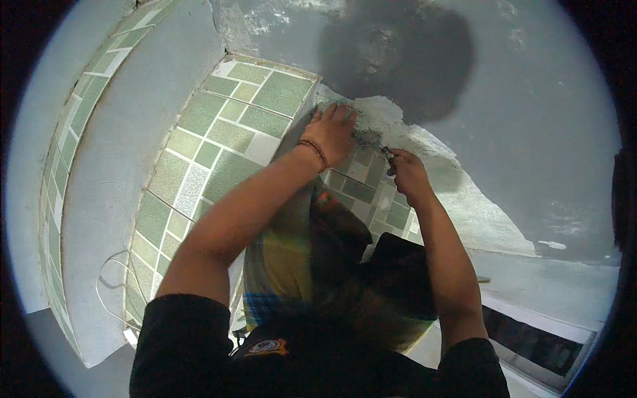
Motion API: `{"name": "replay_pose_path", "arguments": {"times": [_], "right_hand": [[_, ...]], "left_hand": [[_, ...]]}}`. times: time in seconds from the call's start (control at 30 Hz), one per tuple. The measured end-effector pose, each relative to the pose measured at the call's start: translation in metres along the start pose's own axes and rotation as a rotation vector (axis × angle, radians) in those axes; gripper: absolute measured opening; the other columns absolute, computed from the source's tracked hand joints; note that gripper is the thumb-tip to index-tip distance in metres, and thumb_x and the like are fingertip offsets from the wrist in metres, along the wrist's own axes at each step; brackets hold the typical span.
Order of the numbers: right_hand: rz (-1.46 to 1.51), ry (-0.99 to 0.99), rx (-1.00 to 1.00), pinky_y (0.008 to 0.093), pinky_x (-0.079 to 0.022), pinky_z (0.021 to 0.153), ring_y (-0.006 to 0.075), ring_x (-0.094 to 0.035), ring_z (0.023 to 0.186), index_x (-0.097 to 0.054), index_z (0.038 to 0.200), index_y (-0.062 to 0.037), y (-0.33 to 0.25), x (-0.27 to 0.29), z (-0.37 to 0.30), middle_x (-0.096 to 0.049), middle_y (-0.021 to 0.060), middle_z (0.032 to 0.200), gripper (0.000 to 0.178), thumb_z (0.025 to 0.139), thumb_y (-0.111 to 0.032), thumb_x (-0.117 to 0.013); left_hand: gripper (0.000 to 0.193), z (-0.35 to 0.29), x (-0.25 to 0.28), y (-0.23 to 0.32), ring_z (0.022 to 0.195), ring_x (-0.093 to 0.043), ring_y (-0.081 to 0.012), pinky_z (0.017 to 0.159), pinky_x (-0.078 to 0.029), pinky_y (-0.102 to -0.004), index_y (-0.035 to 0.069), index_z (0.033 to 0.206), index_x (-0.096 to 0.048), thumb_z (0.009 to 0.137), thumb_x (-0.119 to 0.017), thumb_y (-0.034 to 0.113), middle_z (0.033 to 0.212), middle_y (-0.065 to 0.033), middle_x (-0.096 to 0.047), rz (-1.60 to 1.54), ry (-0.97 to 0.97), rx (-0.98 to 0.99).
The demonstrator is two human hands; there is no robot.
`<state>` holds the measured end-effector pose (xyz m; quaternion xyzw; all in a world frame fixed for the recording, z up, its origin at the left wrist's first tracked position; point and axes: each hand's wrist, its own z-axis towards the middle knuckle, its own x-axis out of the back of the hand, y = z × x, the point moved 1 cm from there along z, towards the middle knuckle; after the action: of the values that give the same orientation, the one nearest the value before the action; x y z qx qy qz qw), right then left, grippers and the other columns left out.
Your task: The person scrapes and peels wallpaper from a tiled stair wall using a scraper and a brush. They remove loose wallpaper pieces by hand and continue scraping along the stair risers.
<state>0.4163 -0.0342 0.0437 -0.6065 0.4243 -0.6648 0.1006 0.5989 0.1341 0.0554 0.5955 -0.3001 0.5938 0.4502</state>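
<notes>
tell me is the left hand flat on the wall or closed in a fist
Flat: the left hand lies spread, fingers extended, on the rough plaster edge.

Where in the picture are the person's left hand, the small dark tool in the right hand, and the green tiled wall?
left hand [332, 134], head view, back of the hand.
small dark tool [386, 154], head view, tip.
green tiled wall [225, 132], head view, one green tile.

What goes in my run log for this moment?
left hand: flat on tile edge | right hand: gripping small tool at plaster

small tool [387, 154] tip: blurred, perhaps a blade | right hand [406, 174] grip hides handle
</notes>
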Motion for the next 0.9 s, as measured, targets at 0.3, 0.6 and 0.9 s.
{"name": "replay_pose_path", "arguments": {"times": [0.3,0.6,0.9], "right_hand": [[0.232,0.098,-0.335,0.0283,-0.041,0.049,0.0111,-0.049,0.057,-0.060,0.132,-0.0065,-0.047,0.021,-0.032,-0.059,0.0070,0.075,0.043,0.094,-0.026,-0.053],[0.124,0.038,-0.355,0.0332,-0.047,0.066,0.0158,-0.058,0.068,-0.061,0.131,-0.0041,-0.042,0.011,-0.016,-0.064,0.0108,0.080,0.044,0.095,-0.028,-0.051],[-0.103,0.139,-0.145,0.0388,-0.050,0.085,0.0345,-0.068,0.093,-0.066,0.121,-0.0032,-0.055,0.000,0.003,-0.070,0.0223,0.102,0.038,0.095,-0.029,-0.056]], "left_hand": [[0.084,0.017,0.018,-0.023,0.133,-0.045,-0.0383,0.111,-0.036,-0.0369,-0.004,0.150,-0.024,0.087,-0.067,0.029,0.143,-0.0288,-0.042,-0.884,0.292,0.305],[0.032,0.031,0.035,-0.024,0.093,-0.054,-0.0226,0.086,-0.046,-0.0385,0.009,0.118,-0.054,0.099,-0.053,0.034,0.103,-0.0055,-0.056,-2.124,0.278,0.512],[0.046,0.030,0.038,-0.040,0.098,-0.057,-0.0268,0.088,-0.047,-0.0425,0.001,0.112,-0.056,0.097,-0.054,0.045,0.104,-0.0100,-0.058,-2.198,0.192,0.444]]}}
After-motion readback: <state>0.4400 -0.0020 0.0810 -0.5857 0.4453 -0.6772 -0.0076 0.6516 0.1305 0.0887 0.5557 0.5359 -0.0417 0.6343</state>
